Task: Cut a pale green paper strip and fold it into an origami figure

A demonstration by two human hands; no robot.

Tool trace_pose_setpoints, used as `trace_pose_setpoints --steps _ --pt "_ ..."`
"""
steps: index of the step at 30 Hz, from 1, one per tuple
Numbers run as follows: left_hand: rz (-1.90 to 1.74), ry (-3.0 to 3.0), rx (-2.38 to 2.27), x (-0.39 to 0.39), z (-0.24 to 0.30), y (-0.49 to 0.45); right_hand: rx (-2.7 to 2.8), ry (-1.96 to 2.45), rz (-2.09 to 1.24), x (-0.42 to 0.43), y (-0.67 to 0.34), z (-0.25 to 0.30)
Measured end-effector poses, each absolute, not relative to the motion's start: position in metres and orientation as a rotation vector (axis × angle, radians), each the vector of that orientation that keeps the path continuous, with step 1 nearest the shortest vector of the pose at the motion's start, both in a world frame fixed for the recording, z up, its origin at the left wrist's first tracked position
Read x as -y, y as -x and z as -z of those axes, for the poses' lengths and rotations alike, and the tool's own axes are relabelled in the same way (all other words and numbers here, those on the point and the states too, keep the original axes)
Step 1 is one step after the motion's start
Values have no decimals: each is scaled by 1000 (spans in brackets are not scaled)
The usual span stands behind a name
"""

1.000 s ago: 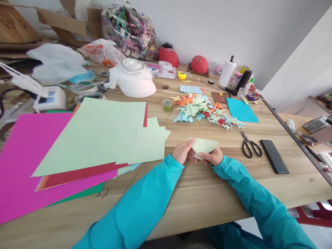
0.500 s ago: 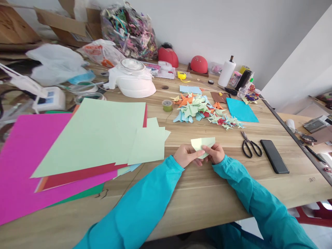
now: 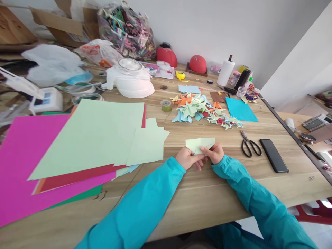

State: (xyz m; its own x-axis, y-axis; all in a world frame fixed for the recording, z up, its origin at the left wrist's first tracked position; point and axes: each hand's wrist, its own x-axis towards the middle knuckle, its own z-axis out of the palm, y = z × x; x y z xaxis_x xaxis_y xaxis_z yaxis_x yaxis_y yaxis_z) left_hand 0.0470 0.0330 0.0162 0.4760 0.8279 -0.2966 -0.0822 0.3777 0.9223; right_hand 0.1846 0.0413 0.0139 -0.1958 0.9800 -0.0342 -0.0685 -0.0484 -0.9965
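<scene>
Between both hands, above the wooden table (image 3: pixel 181 193), is a folded piece of pale green paper (image 3: pixel 199 142). My left hand (image 3: pixel 188 158) pinches its lower left part, with the thumb pointing right. On the paper's right side my right hand (image 3: pixel 215 153) grips it, thumb laid across the front. Some of the fingers are hidden behind the paper. Left of my hands lie several pale green sheets (image 3: pixel 98 133), with a smaller green square (image 3: pixel 147 147) at their right edge. Beyond the hands is a heap of folded paper stars (image 3: pixel 190 109) in green, orange, blue and red.
Black-handled scissors (image 3: pixel 249 143) and a black phone (image 3: pixel 274 155) lie to the right. A blue paper square (image 3: pixel 240 109) is behind them. Magenta sheets (image 3: pixel 15 166) spread at far left. A white cap (image 3: pixel 133 84), a tape roll (image 3: pixel 166 105) and a stuffed plastic bag (image 3: pixel 127 31) stand further back.
The paper's upper left part now reaches further left and looks wider. My left hand has shifted slightly lower on it; my right hand keeps its hold.
</scene>
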Motion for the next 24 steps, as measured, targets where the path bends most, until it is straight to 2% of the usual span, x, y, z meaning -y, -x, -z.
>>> trace_pose_setpoints --steps 8,24 --pt "-714 -1053 -925 -31 -18 -47 1236 1193 -1400 -43 -185 -10" --pt "-771 -1037 -949 -36 -19 -43 1344 1132 -1414 -47 -191 0"
